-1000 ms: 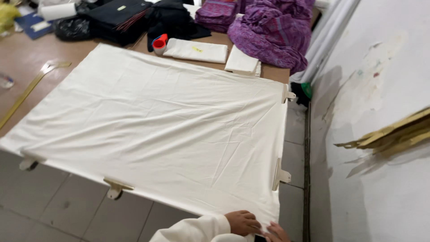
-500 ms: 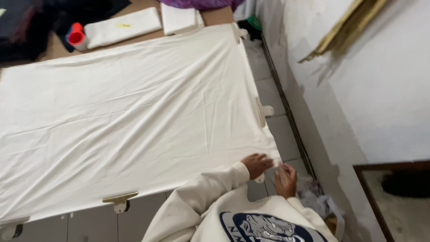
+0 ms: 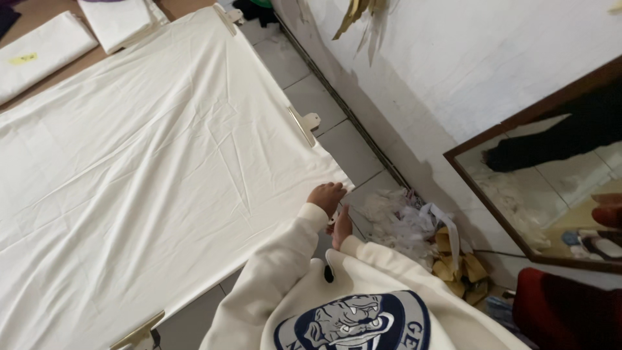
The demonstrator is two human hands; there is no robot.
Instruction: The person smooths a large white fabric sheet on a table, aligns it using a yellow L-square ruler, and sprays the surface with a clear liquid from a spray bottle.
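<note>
We see a large cream fabric sheet (image 3: 149, 175) spread flat over a table, held along its right edge by a pale clamp (image 3: 304, 123), with another clamp (image 3: 228, 14) at the far corner and one (image 3: 139, 334) at the near edge. Our left hand (image 3: 326, 196) rests on the near right corner of the sheet, fingers curled together over the cloth's edge; we cannot tell whether they pinch it. Our right hand (image 3: 341, 227) sits just below, beside the corner, fingers together and pointing up towards the left hand; whether it touches the cloth is unclear. Folded white cloths (image 3: 39, 48) lie on the table beyond the sheet. Scraps of fabric and paper (image 3: 414, 227) lie piled on the tiled floor against the wall, near a wood-framed mirror (image 3: 551, 175).
</note>
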